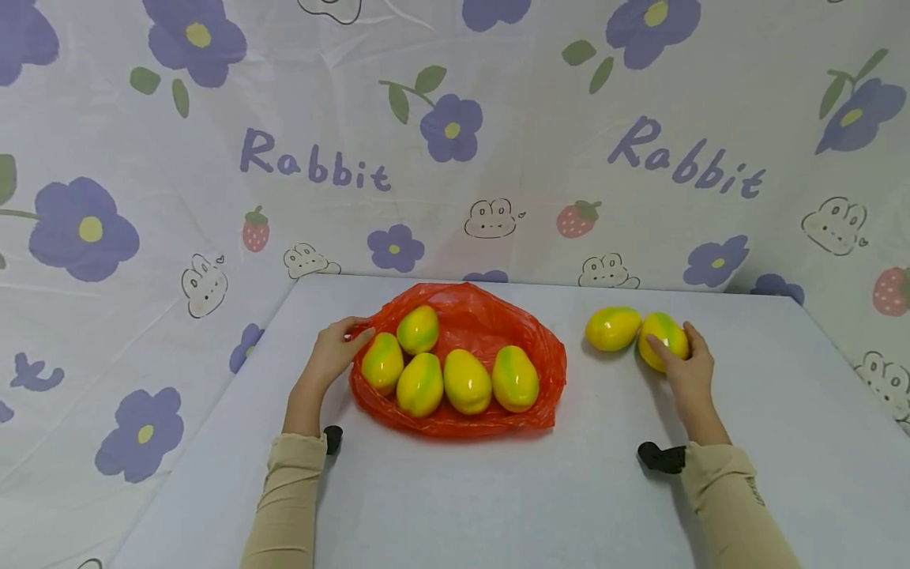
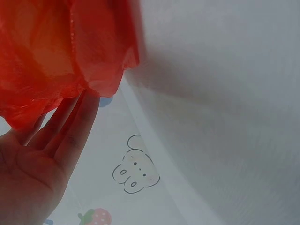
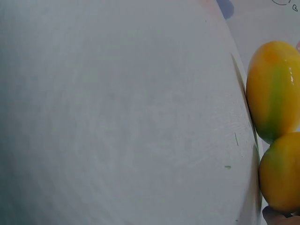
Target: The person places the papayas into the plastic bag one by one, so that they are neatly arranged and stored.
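A red plastic bag (image 1: pixel 462 431) lies spread on the table with its mouth facing up. Several glossy yellow-green mangoes (image 1: pixel 467 382) sit inside it. At the bag's left rim, my left hand (image 1: pixel 334 353) pinches the plastic between thumb and fingers; in the left wrist view the fingers (image 2: pixel 75 126) reach behind the red film, which hides their tips. To the right of the bag, my right hand (image 1: pixel 691 371) grips a mango (image 1: pixel 661 336), thumb on its near side and fingers round its right. Another mango (image 1: pixel 613 329) lies just left of that one.
The white table (image 1: pixel 490 506) reaches back to a hanging cloth (image 1: pixel 526 95) printed with purple flowers, rabbits and strawberries. More of the same cloth hangs along the left and right sides. A black strap piece (image 1: pixel 661 457) sticks out at the right cuff.
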Tool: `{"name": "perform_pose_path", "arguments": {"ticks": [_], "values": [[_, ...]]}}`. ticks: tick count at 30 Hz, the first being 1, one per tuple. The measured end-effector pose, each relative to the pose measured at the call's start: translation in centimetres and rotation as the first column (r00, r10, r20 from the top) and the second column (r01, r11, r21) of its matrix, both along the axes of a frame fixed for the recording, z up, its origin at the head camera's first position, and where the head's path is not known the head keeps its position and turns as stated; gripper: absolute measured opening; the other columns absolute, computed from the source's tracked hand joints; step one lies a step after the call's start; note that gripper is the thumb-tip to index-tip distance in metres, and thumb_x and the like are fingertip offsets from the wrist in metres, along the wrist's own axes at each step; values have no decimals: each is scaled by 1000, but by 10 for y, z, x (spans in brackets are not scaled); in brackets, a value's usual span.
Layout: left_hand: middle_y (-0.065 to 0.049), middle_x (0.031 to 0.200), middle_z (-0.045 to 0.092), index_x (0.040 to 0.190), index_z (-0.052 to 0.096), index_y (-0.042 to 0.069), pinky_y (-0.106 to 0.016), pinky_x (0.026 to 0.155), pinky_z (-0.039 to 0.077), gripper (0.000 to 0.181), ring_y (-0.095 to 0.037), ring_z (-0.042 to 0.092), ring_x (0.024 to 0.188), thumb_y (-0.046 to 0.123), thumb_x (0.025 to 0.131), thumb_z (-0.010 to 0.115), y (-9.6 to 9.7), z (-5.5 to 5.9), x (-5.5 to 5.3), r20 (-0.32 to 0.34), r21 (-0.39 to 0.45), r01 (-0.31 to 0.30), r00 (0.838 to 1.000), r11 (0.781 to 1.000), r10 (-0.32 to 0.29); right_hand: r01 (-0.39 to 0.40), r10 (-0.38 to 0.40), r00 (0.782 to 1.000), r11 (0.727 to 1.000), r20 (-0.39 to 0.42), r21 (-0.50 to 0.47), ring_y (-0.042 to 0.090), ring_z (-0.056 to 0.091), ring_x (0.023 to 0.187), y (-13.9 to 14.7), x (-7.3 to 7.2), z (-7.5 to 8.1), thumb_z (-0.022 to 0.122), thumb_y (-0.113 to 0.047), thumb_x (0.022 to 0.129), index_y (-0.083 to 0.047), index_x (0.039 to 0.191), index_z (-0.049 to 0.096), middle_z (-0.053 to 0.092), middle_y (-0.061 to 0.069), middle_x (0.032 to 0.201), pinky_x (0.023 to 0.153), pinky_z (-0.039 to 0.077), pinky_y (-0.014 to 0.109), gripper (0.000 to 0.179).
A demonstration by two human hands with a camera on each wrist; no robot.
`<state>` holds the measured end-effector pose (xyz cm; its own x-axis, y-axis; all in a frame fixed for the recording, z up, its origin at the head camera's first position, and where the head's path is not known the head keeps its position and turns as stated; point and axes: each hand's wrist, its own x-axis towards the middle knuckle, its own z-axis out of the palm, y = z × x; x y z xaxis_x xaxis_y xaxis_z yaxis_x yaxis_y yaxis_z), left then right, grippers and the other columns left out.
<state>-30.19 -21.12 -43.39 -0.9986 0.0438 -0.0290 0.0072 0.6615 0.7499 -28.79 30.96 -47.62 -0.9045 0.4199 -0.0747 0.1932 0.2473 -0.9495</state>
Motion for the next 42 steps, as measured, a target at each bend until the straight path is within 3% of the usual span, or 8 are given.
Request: {"name": "perform_pose_path", "arguments": {"ticks": [22, 42], "values": [[-17, 141, 53, 139, 52, 10, -51, 106, 47, 45, -35, 51, 128, 34, 101, 52, -1, -2, -1, -12, -5, 3, 1000, 1000, -3, 54, -56, 997, 998, -54, -37, 21, 16, 152, -3, 8, 9, 59, -38, 95, -15, 157, 16, 15, 4, 165, 126, 16, 35, 79], [-16, 142, 53, 139, 52, 10, -50, 104, 49, 46, -34, 52, 126, 34, 101, 51, -1, -1, 0, -12, -6, 2, 1000, 1000, -3, 68, -80, 988, 993, -132, -93, 21, 26, 149, -18, 8, 38, 61, -35, 95, -19, 157, 20, 21, 1, 164, 124, 23, 32, 76]]}}
